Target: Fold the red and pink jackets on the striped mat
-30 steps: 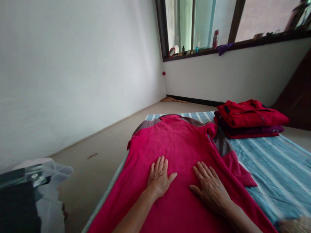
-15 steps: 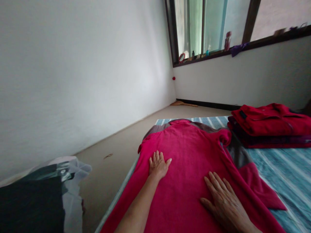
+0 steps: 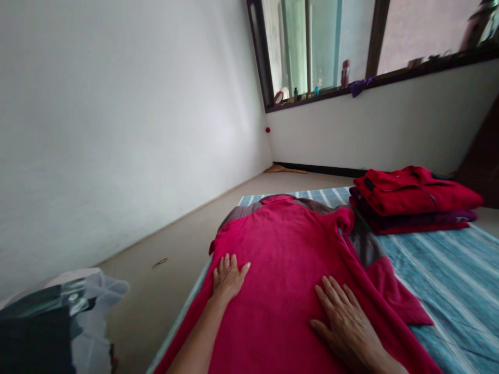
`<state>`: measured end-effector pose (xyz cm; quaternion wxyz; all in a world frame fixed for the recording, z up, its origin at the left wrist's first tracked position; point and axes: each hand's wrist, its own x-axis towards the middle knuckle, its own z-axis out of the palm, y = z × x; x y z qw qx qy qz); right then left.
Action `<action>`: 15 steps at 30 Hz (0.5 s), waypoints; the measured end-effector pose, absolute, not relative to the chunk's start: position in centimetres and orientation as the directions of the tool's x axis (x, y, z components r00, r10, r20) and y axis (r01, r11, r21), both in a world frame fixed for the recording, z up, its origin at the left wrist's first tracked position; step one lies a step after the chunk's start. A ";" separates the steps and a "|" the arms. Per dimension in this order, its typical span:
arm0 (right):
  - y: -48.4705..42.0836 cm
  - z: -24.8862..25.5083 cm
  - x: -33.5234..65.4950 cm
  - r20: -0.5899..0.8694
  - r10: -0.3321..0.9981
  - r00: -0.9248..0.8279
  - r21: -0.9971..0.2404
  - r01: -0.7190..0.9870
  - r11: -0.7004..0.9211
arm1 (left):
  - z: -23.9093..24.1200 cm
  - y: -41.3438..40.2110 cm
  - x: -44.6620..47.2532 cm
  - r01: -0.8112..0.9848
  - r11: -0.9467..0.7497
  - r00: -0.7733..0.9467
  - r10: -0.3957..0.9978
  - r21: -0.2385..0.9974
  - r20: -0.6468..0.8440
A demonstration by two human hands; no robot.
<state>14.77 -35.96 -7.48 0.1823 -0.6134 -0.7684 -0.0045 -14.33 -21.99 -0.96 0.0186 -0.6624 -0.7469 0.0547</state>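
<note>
A pink-red long-sleeved top (image 3: 273,291) with grey shoulder panels is spread out on a blue-and-white striped sheet (image 3: 440,270). Its collar end points away from me, and the right sleeve lies out over the sheet. My left hand (image 3: 228,278) rests flat on the left part of the cloth, fingers and thumb apart. Lower on the right part, my right hand (image 3: 345,317) lies palm down with its fingers spread. Neither hand grips the fabric. The top's lower end runs out of view.
Folded red and purple clothes (image 3: 413,200) are stacked at the sheet's far right. A whitish plastic bag (image 3: 88,301) with dark contents stands at lower left. Small bottles and a round mirror (image 3: 278,97) line the window sill. A broom (image 3: 286,169) lies in the far corner.
My left hand has slid left and slightly nearer along the top, toward its left side. My right hand stays at about the same place on the cloth. The view has swung a little right.
</note>
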 end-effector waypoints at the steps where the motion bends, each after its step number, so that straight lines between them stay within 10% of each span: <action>1: -35.9 -7.3 14.8 0.274 0.944 -0.183 -0.217 0.945 0.246 | -0.9 -22.0 -14.7 0.990 0.108 -0.113 0.992 -0.096 -0.051; 15: -35.9 -4.2 14.4 0.053 0.983 -0.175 -0.309 0.933 0.183 | -2.4 -22.3 -18.7 0.999 -0.006 0.007 0.999 -0.053 0.036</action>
